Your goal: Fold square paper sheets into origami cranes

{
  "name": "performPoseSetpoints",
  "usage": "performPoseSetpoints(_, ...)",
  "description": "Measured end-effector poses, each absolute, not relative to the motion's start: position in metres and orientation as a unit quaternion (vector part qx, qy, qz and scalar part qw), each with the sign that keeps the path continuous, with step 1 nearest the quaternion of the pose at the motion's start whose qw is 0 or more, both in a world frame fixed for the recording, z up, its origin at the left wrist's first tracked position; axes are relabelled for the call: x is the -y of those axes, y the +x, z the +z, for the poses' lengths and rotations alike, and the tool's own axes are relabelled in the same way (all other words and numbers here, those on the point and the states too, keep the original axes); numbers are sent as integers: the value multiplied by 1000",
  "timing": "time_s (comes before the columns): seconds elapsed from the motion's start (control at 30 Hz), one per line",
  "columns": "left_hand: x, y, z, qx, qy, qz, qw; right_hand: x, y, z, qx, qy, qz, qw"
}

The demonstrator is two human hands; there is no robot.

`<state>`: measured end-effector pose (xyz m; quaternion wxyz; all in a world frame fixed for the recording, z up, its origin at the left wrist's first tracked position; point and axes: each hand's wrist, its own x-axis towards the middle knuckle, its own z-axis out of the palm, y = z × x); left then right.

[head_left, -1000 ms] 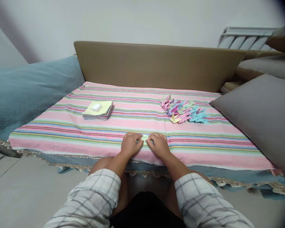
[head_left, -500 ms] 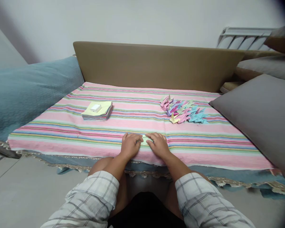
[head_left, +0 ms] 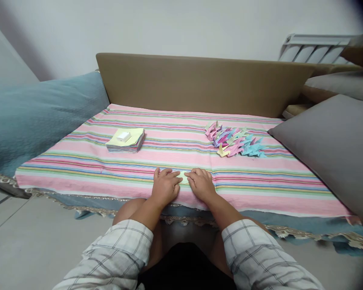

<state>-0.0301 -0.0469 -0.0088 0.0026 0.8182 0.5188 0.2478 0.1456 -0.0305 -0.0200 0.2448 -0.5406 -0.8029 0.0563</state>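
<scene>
- Pale green paper [head_left: 184,177]: lower centre of the frame, between both hands.
- Left hand [head_left: 165,187]: fingers spread, touching it.
- Right hand [head_left: 201,184]: fingers bent, touching its other side.

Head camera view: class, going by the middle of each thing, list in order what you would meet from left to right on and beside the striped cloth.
Blue-covered armrest → paper stack → left hand → pale green paper → right hand → colourful folded-paper pile → large grey cushion.
</scene>
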Motion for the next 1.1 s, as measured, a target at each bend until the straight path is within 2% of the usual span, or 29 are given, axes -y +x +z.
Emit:
performPoseSetpoints(0.27,62,-23,-3,-508,819,260,-62,30,146,-21,804,-539,55,244)
performPoseSetpoints(0.47,70,-15,-6,-476,856,196,-45,31,146,-19,800,-540,67,253)
performPoseSetpoints(0.77,66,-17,-16,-499,836,230,-8,23,163,-25,785,-520,107,318)
performPoseSetpoints(1.1,64,-18,-11,-481,846,223,-55,29,165,-19,804,-486,114,324)
